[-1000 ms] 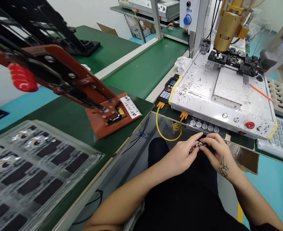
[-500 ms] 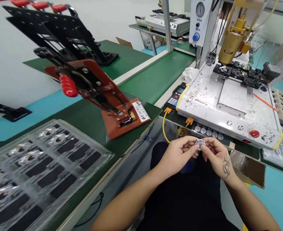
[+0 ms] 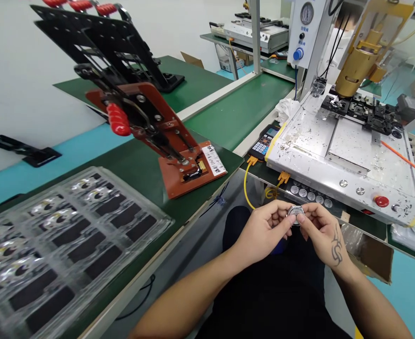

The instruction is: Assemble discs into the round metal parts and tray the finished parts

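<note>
Both hands have risen slightly, fingers (image 3: 288, 220) pinching a small silver part (image 3: 295, 213) below the spattered machine (image 3: 348, 155).

Tray (image 3: 69, 235) left of press (image 3: 179, 160) (behind).

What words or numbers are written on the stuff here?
None can be read for sure.
White label on the red clamp board: black print, too small.
Round gauge: numbers blurred.
Keypad: keys too small.
Small silver part held by both hands: no writing visible.
</note>
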Motion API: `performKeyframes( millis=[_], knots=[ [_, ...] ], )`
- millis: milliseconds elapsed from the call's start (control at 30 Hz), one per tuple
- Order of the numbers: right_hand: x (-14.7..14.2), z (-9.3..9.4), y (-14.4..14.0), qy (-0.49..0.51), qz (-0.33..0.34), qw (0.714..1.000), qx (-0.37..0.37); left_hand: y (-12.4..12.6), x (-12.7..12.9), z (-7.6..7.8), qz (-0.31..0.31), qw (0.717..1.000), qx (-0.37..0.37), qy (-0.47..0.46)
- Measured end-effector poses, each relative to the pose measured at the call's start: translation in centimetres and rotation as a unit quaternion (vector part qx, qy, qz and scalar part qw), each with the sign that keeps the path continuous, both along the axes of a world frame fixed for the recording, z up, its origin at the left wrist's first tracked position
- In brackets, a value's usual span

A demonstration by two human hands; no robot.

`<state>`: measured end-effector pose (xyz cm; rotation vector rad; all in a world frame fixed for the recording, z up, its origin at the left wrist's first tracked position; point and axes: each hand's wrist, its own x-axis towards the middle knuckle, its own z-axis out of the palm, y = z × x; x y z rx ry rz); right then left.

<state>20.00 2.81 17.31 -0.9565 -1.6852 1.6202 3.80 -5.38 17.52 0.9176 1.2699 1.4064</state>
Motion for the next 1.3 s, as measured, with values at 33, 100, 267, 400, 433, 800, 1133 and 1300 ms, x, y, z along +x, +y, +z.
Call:
performKeyframes(
  millis=[33, 100, 267, 400, 433, 800, 1133, 1300],
  knots=[
    [0.0, 0.0, 0.0, -0.001, 0.001, 1.0, -0.003, 0.0, -0.1, 0.1, 0.0, 1.0, 0.0, 0.0],
    [0.0, 0.1, 0.0, -0.002, 0.003, 1.0, -0.009, 0.0, -0.2, 0.3, -0.003, 1.0, 0.001, 0.001],
    [-0.1, 0.3, -0.1, -0.002, -0.001, 1.0, -0.019, 0.0, -0.3, 0.4, -0.006, 1.0, 0.001, -0.002],
    [0.0, 0.0, -0.2, -0.008, 0.0, 1.0, -0.012, -0.1, -0.2, 0.5, -0.005, 1.0, -0.004, 0.0],
    [0.0, -0.1, -0.1, -0.01, 0.004, 1.0, -0.003, -0.1, -0.3, 0.5, -0.004, 1.0, -0.005, 0.003],
    [-1.1, 2.1, 3.9, -0.06, 0.23, 0.883, 0.406, -0.8, -1.7, 0.8, 0.06, 0.995, 0.007, 0.082],
    [-6.8, 2.4, 5.3, 0.011, 0.188, 0.85, 0.491, -2.4, -15.7, 10.5, 0.266, 0.777, 0.251, 0.513],
    [-8.4, 2.8, 5.4, 0.025, 0.165, 0.87, 0.463, -2.0, -21.4, 11.8, 0.164, 0.706, 0.212, 0.655]
  ],
)
